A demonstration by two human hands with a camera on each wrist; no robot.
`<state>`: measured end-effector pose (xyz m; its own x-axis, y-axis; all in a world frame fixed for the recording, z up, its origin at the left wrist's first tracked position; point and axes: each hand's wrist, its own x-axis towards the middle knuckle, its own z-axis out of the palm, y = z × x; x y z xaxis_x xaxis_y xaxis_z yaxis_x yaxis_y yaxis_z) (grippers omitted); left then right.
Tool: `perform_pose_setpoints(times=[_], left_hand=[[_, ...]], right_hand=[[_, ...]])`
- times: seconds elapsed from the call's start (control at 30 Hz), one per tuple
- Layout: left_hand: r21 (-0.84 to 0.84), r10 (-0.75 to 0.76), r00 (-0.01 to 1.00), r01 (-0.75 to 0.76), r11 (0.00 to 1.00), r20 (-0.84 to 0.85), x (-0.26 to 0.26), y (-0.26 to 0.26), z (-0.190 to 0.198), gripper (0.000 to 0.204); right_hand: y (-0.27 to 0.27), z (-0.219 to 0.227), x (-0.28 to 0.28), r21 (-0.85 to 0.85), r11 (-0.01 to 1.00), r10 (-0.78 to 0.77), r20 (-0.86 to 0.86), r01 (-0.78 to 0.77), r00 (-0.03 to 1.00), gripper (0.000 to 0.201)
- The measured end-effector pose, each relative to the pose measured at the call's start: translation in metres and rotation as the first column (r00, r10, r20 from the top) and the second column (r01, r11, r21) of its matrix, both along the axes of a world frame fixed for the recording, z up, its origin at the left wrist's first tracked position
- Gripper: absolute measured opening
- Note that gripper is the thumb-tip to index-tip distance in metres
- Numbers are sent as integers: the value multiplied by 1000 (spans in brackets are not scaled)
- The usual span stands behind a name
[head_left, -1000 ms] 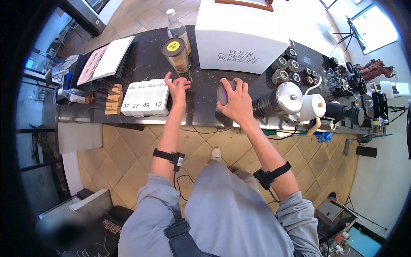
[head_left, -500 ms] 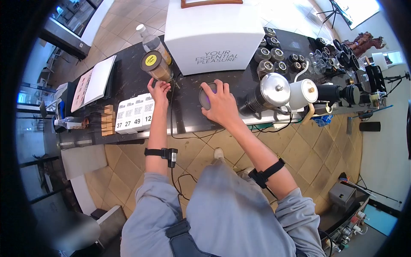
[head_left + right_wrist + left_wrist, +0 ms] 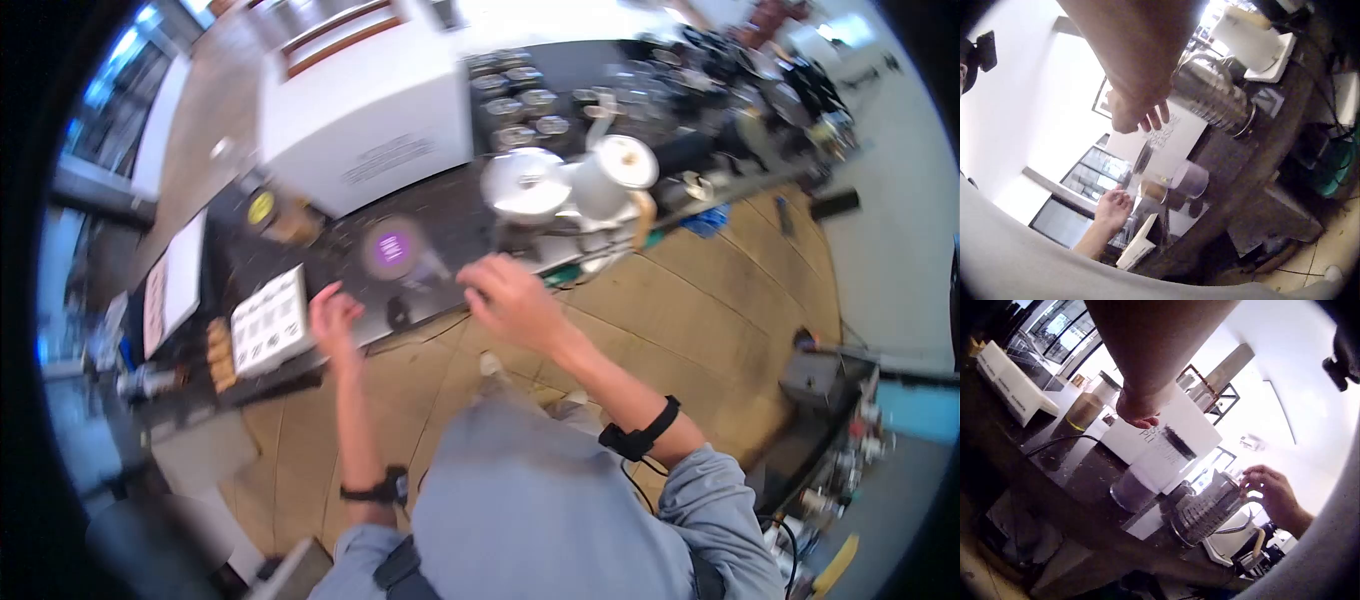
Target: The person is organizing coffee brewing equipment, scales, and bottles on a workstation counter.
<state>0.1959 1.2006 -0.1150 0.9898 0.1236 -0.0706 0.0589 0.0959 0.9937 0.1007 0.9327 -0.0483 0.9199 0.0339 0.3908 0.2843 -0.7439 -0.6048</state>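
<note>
On the dark counter stands a clear jar with a dark lid and purple label [image 3: 390, 248]; pale purple contents show low in the jar [image 3: 1135, 487] in the left wrist view. Neither hand holds it. My right hand [image 3: 512, 300] hovers to its right, near the counter's front edge, fingers loosely bent and empty. To the jar's lower left, my left hand [image 3: 335, 318] is raised beside the white number block [image 3: 270, 322], its fingers loosely bent around nothing. A second jar with a yellow label [image 3: 262, 208] stands farther left. The head view is blurred.
Behind the jars is a large white box [image 3: 365, 120]. A metal ribbed pot [image 3: 527, 185] and a white kettle [image 3: 615, 175] stand to the right, with several small lidded jars behind them. An open booklet [image 3: 180, 285] lies at the left.
My right hand has let go of the purple-labelled jar's lid and moved off to the right, uncovering the label. The head view has turned, shifting the counter. My left hand remains empty.
</note>
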Motion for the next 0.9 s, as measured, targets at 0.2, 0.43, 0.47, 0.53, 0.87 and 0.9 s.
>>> perform_pose_setpoints(times=[0.2, 0.43, 0.47, 0.53, 0.87, 0.9], left_hand=[[-114, -211, 863, 293, 949, 460, -41, -62, 83, 8], [154, -576, 411, 705, 693, 707, -156, -256, 156, 6], [190, -617, 356, 742, 643, 702, -174, -285, 155, 6], [200, -675, 270, 822, 533, 687, -208, -340, 146, 6], [155, -811, -179, 982, -111, 557, -409, -579, 110, 11], [166, -810, -229, 972, -164, 540, -428, -594, 103, 10]], right_hand=[[-101, -43, -131, 273, 961, 27, -242, 41, 970, 8], [-211, -152, -355, 122, 836, -364, -606, 535, 707, 20], [-220, -187, -396, 88, 781, -415, -667, 618, 619, 20], [-228, -213, -475, 45, 636, -511, -723, 770, 465, 21], [-145, -251, -734, -111, -247, -491, -842, 963, -223, 20], [-130, -255, -741, -108, -314, -449, -858, 943, -247, 19]])
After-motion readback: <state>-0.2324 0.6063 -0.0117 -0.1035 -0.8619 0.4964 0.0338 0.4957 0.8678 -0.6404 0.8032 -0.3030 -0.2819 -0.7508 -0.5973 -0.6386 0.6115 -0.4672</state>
